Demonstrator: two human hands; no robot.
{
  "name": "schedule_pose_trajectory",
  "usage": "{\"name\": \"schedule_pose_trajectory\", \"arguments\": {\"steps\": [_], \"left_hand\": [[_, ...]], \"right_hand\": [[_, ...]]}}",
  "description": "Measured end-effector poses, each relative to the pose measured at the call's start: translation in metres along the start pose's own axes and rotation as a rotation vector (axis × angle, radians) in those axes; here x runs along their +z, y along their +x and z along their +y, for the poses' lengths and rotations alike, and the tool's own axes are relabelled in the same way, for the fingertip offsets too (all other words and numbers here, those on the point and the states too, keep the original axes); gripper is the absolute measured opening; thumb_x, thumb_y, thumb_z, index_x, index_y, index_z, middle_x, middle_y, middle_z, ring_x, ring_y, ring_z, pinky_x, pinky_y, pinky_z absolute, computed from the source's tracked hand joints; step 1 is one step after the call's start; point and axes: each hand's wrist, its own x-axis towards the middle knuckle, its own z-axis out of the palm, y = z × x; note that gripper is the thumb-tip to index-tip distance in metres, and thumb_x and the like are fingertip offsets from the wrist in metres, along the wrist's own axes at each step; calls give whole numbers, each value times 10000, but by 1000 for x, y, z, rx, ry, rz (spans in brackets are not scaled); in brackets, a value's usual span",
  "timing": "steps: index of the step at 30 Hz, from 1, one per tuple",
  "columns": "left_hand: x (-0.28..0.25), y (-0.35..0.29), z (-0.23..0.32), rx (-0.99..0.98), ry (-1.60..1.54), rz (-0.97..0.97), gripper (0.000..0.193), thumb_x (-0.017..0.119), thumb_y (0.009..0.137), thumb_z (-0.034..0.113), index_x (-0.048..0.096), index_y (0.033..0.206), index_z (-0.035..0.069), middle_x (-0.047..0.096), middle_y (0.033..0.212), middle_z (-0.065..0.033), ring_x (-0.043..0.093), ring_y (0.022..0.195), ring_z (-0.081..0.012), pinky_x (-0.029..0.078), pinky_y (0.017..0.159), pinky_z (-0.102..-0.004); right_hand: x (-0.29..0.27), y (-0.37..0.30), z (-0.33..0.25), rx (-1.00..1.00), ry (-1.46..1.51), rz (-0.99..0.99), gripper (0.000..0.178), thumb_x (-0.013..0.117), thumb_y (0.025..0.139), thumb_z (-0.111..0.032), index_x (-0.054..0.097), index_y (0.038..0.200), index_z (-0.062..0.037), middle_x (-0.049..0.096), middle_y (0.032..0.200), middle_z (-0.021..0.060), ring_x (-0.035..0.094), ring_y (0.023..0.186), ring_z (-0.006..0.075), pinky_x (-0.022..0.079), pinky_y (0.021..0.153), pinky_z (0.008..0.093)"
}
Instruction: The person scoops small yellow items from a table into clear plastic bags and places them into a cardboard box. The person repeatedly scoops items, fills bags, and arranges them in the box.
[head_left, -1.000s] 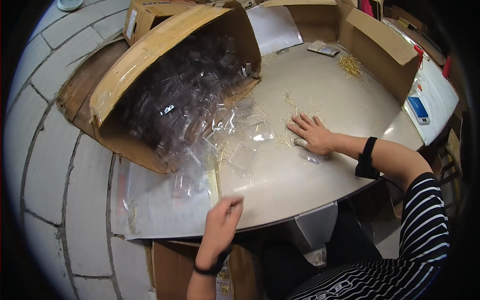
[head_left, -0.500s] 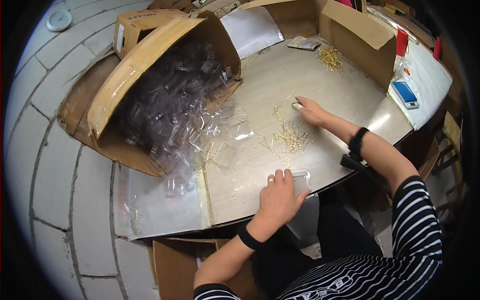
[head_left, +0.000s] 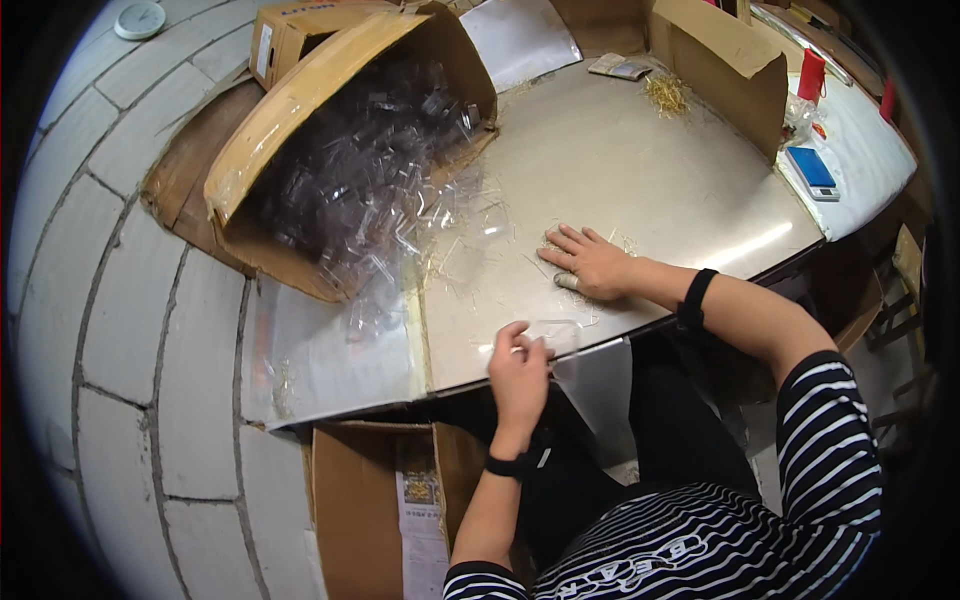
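Observation:
My right hand point(head_left: 597, 268) lies palm down on the table, fingers spread, with a pale wrap round one digit. Thin gold-coloured bent wire pieces point(head_left: 628, 243) poke out around it; its palm hides whatever lies beneath. Close to the table's front edge, my left hand point(head_left: 520, 372) has curled fingers, slightly blurred, against a small clear plastic box point(head_left: 556, 335). The exact grip on that box is hard to make out. More loose wire pieces point(head_left: 440, 262) are scattered left of my hands, among clear plastic boxes.
A tipped cardboard box point(head_left: 290, 110) spills many clear plastic boxes point(head_left: 370, 180) onto the table point(head_left: 600, 150) at left. A gold wire heap point(head_left: 665, 95) sits at the back by a cardboard wall point(head_left: 725, 70). A blue-topped scale point(head_left: 812, 172) is at right. Below the edge stands an open carton point(head_left: 350, 500).
My right hand has come nearer and left, down flat over the gold wire pile. My left hand has shifted left, its fingers curling in, and the small clear box has moved left too.

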Motion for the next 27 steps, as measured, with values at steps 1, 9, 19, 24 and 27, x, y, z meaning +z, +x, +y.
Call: {"name": "schedule_pose_trajectory", "arguments": {"steps": [1, 9, 19, 24, 27], "left_hand": [[-10, -12, 0, 8, -36, 30, 186, 596, 852, 3, 555, 1030, -32, 565, 769, -53, 606, 650, -123, 513, 542, -230], [-83, -155, -101, 101, 503, 10, 79, 662, 761, -5, 586, 773, 11, 596, 800, -45, 586, 715, -122, 484, 604, -266], [-69, -212, -133, -476, -495, -638, 306, 558, 909, 77, 526, 1188, -47, 538, 1238, -201, 563, 1135, -281, 531, 881, -362], [-76, -178, -172, -623, -510, -246, 393, 404, 992, 309, 507, 1167, -28, 590, 1138, -181, 638, 981, -295, 575, 738, -413], [-64, -140, -180, -652, -451, -257, 454, 413, 982, 389, 513, 1165, -14, 600, 1096, -168, 649, 934, -284, 576, 699, -383]], "right_hand": [[-2, -7, -1, 7, 18, -28, 575, 371, 961, -427, 264, 1459, -160, 191, 1525, 131, 140, 1413, 330, 166, 1133, 474], [-1, -54, 0, 445, 283, 374, 615, 389, 950, -447, 250, 1459, -131, 223, 1508, 161, 212, 1399, 287, 179, 1139, 440], [7, -11, -30, 154, 392, 298, 540, 392, 958, -346, 309, 1424, -87, 264, 1494, 148, 220, 1389, 313, 197, 1133, 428], [25, 1, -44, 41, 124, 210, 566, 426, 949, -351, 298, 1433, -86, 272, 1496, 122, 226, 1393, 268, 188, 1140, 412], [14, 5, -42, 108, 557, 239, 551, 451, 938, -382, 382, 1394, -81, 323, 1474, 122, 247, 1387, 268, 192, 1138, 405]]}}
